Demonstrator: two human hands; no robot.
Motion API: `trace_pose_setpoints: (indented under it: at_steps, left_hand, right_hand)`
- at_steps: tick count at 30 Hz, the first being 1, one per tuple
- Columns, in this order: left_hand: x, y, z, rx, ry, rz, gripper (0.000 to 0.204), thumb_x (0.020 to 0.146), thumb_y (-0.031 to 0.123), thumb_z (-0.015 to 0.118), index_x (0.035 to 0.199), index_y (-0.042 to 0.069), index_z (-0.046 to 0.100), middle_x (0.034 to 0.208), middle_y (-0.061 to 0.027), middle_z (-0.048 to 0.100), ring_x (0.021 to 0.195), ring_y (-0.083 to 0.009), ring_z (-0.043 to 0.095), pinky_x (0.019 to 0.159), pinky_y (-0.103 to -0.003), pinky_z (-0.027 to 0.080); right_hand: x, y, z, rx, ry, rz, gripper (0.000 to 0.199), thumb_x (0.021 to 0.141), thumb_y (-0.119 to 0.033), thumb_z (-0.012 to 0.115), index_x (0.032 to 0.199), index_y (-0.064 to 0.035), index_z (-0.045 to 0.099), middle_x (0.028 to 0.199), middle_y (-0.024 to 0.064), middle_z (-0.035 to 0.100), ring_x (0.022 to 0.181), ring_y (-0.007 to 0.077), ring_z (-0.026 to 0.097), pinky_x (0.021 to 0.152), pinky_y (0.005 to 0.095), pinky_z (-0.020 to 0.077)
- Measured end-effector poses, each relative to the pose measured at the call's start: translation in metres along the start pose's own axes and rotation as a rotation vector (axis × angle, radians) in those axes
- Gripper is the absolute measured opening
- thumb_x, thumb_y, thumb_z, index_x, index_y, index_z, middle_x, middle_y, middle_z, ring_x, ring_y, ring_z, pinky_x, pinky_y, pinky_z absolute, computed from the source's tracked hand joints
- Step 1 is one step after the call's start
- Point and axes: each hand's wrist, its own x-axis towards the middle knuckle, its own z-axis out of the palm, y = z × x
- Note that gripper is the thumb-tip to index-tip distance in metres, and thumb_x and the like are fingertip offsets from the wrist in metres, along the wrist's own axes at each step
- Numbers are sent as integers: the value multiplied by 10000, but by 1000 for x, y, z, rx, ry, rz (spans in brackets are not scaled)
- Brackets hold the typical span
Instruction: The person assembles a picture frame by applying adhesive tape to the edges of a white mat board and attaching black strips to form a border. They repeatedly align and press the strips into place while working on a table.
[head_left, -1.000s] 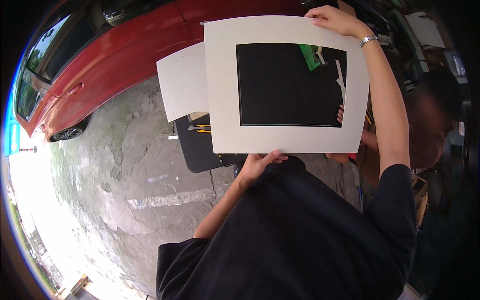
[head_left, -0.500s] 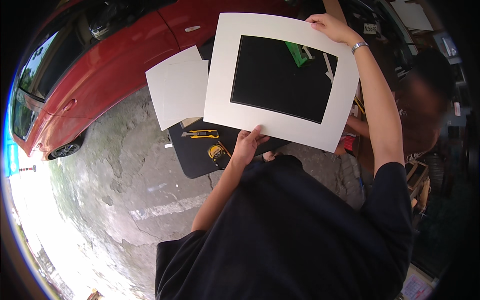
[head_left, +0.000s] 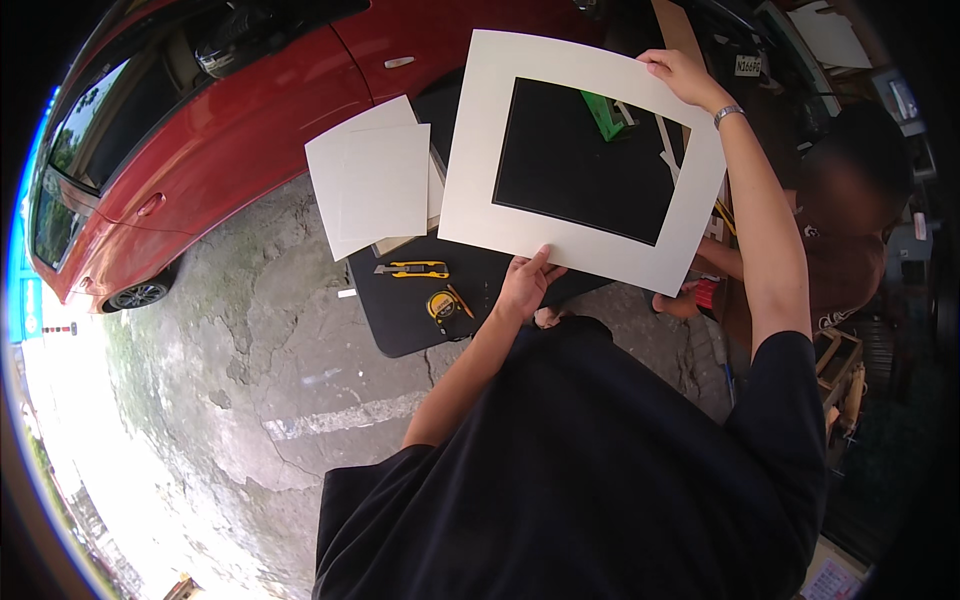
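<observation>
A white picture mat (head_left: 476,150) with a rectangular window cut in it is held up above the black table (head_left: 395,325). My left hand (head_left: 527,285) pinches its lower edge, thumb on the front face. At the upper right corner my right hand (head_left: 688,78) grips the mat, a metal watch at the wrist. Through the window show the dark tabletop, a green tool or holder (head_left: 605,115) and thin white strips (head_left: 667,150). Left of the mat lie white board sheets (head_left: 375,180), overlapping. Nearer me on the table are a yellow utility knife (head_left: 418,269), a yellow tape measure (head_left: 441,307) and a pencil (head_left: 460,300).
A red car (head_left: 230,140) stands beyond the table at the left, on cracked concrete (head_left: 250,340). Close on my right is another person (head_left: 835,250) in a brown shirt. A wooden box (head_left: 836,358) sits behind that person, at the lower right.
The mat has shifted right relative to the table, with both hands still on it. More of the white sheets and the tabletop shows at its left.
</observation>
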Motion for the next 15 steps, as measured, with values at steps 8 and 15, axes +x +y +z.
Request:
trace_pose_setpoints:
  at_steps: [8, 15]
  left_hand:
    - [-1, -5, -11, 0, -6, 0, 173, 1044, 195, 581, 1178, 107, 648, 1155, -28, 711, 1086, -171, 679, 975, -389, 545]
    - [-1, 8, -15, -3, 33, 44, 211, 1033, 235, 601, 1225, 150, 626, 1202, -4, 689, 1152, -172, 641, 1008, -420, 491]
  right_hand:
    - [-8, -19, -3, -13, 13, -8, 266, 1043, -154, 493, 1217, -37, 658, 1102, 123, 717, 1038, 264, 671, 934, 363, 492]
    - [-22, -39, -12, 38, 22, -53, 231, 1043, -161, 502, 1149, -13, 644, 1016, 115, 704, 968, 229, 663, 892, 346, 496]
